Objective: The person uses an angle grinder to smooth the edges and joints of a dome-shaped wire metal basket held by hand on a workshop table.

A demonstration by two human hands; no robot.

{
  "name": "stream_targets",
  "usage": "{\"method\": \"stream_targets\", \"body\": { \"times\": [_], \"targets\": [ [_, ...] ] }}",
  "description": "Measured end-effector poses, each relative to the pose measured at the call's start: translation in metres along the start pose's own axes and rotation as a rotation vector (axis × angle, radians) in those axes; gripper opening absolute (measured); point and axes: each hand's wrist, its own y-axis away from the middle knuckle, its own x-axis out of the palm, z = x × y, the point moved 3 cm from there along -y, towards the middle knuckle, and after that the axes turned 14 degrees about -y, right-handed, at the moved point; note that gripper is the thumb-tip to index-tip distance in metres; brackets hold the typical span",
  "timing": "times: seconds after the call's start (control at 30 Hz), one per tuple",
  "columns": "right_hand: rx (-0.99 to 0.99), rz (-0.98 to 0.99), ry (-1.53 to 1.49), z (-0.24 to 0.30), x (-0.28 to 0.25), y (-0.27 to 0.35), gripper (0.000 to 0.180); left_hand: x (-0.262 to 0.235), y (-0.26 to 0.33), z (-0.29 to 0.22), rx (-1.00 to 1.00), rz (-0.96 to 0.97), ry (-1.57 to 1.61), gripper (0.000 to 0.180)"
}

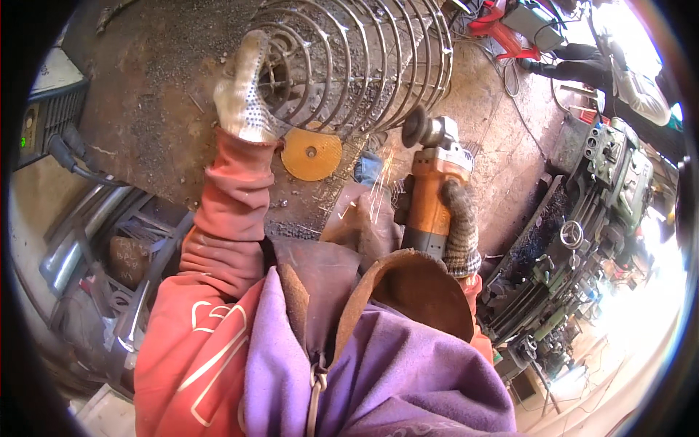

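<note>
A round cage of metal rings and rods (362, 62) lies on the worktop in front of me. My left hand (246, 95), in a white dotted glove, grips its left end, with the fingers partly hidden. My right hand (460, 218), in a dark, worn knit glove, is closed around an orange angle grinder (431, 197). The grinder's wheel (416, 126) is at the cage's lower right edge; whether they touch I cannot tell. Sparks (378, 191) streak down toward me. A yellow-orange disc (297, 156) with a centre hole lies beside my left wrist.
Dark grit covers the brown worktop (156, 95). A machine with a green display (51, 109) and cable stands left, above metal scrap (131, 258). A green lathe-like machine (575, 226) stands right. At the upper right are another person (633, 87) and a red stool (489, 28).
</note>
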Motion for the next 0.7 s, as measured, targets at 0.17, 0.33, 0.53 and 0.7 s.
{"method": "stream_targets", "body": {
  "times": [0.17,0.33,0.53,0.7],
  "targets": [
    [-0.071,0.0,0.027,-0.002,0.005,-0.006,0.062,-0.011,-0.009,0.012,-0.006,0.031,-0.027,0.05],
    [-0.011,-0.085,-0.03,-0.005,0.004,0.002,0.06,-0.002,-0.003,0.004,0.085,0.018,-0.064,0.051],
    [0.067,-0.067,-0.092,-0.002,-0.023,0.015,0.078,-0.004,-0.005,0.005,-0.019,0.014,-0.036,0.051],
    [0.029,0.032,-0.148,0.006,-0.03,-0.005,0.074,-0.001,0.004,0.0,-0.005,-0.002,0.031,0.049]
  ]
}}
